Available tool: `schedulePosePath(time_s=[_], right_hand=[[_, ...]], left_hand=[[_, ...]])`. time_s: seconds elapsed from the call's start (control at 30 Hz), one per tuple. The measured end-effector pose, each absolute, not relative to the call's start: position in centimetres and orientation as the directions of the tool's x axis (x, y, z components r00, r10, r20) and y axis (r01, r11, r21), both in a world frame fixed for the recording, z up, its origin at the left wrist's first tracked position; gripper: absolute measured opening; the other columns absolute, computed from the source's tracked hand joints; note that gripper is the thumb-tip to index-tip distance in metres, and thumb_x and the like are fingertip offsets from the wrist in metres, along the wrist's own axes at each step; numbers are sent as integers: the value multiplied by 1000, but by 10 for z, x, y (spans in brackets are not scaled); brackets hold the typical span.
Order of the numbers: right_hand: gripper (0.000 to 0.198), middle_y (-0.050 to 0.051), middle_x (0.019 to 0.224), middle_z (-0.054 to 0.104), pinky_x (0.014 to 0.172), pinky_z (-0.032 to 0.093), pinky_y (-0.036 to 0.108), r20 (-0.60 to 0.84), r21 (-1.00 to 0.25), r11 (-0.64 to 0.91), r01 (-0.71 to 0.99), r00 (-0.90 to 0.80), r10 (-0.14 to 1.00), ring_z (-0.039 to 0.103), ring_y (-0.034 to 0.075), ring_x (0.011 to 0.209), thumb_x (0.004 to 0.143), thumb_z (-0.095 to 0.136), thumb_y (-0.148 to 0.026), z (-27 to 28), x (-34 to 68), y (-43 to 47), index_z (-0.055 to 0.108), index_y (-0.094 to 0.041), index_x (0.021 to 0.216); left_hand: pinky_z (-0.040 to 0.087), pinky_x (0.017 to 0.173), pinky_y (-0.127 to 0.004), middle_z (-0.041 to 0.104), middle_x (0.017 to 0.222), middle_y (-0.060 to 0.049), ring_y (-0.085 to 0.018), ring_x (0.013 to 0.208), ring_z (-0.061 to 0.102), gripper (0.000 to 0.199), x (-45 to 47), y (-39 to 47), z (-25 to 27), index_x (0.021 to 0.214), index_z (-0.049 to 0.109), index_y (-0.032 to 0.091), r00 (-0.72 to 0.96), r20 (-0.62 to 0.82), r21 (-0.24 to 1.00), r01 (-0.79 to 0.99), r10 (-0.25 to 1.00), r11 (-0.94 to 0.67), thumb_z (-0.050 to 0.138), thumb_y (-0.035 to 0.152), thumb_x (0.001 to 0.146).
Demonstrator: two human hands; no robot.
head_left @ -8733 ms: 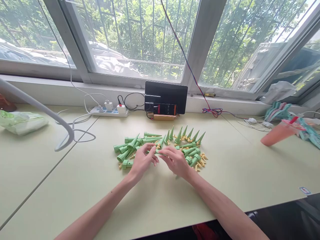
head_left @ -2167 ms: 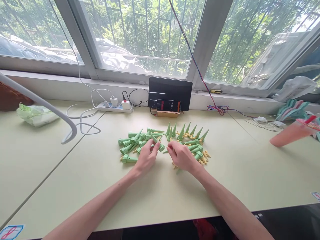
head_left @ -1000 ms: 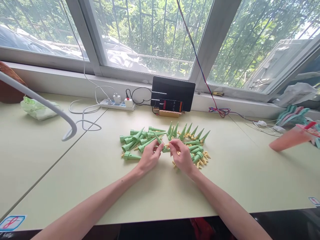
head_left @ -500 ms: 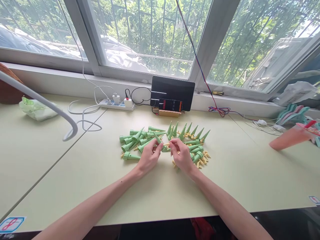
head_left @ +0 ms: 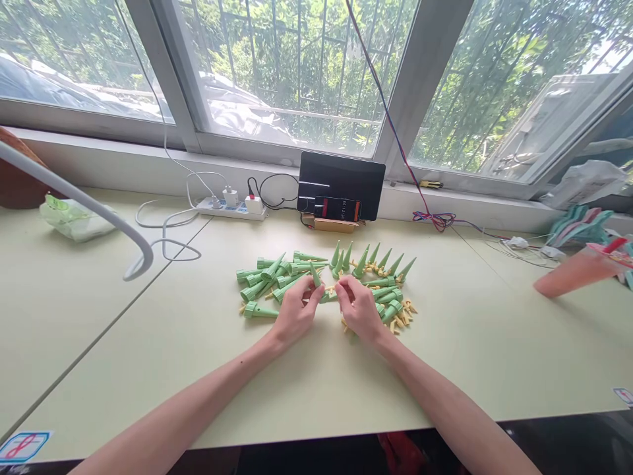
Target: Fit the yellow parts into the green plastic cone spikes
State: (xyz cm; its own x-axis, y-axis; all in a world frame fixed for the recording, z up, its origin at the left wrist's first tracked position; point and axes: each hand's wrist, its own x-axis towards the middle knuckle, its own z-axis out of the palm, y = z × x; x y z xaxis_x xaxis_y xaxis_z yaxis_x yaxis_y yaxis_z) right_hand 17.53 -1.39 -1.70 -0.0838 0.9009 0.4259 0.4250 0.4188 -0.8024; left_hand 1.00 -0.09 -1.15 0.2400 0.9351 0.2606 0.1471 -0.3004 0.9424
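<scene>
My left hand (head_left: pixel 298 307) is closed around a green plastic watering spike (head_left: pixel 315 274), its pointed tip upward. Facing it, my right hand (head_left: pixel 359 303) is closed in a pinch at a small yellow peg (head_left: pixel 331 288) between the two hands; the fingers partly hide it. Green spikes (head_left: pixel 254 289) lie piled beyond and left of my left hand. More spikes (head_left: pixel 390 295) lie beside my right hand, with loose yellow pegs (head_left: pixel 403 318) around them. Behind the hands, several spikes (head_left: pixel 361 260) stand point up in a curved row, some with yellow pegs at their bases.
A phone (head_left: pixel 337 209) showing a timer leans on a dark tablet (head_left: pixel 341 173) at the back. A power strip (head_left: pixel 232 208) with cables lies to the left. On the right a pink drink cup (head_left: pixel 578 270) is tilted. A white curved tube (head_left: pixel 99 208) crosses at left.
The spike in my left hand has turned more upright. My right hand has shifted very slightly, and the gap between the fingertips looks a little wider.
</scene>
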Motion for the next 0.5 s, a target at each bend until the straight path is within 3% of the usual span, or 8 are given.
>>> schedulePosePath(time_s=[0.3, 0.5], right_hand=[[28, -4, 62, 42, 53, 29, 25, 447, -753, 434, 494, -99, 889, 36, 11, 54, 99, 43, -31, -17, 176, -13, 44, -20, 73], [33, -5, 58, 36, 51, 26, 26, 440, -749, 431, 503, -108, 892, 31, 11, 52, 99, 41, -31, -18, 175, -14, 37, -21, 68]], left_hand=[[38, 49, -18, 47, 81, -1, -11, 66, 49, 24, 9, -2, -15, 88, 57, 17, 254, 309, 911, 197, 916, -362, 52, 40, 94], [35, 46, -18, 47, 90, -2, -7, 59, 44, 22, 9, -3, -12, 89, 60, 18, 248, 351, 893, 202, 903, -403, 53, 38, 94]])
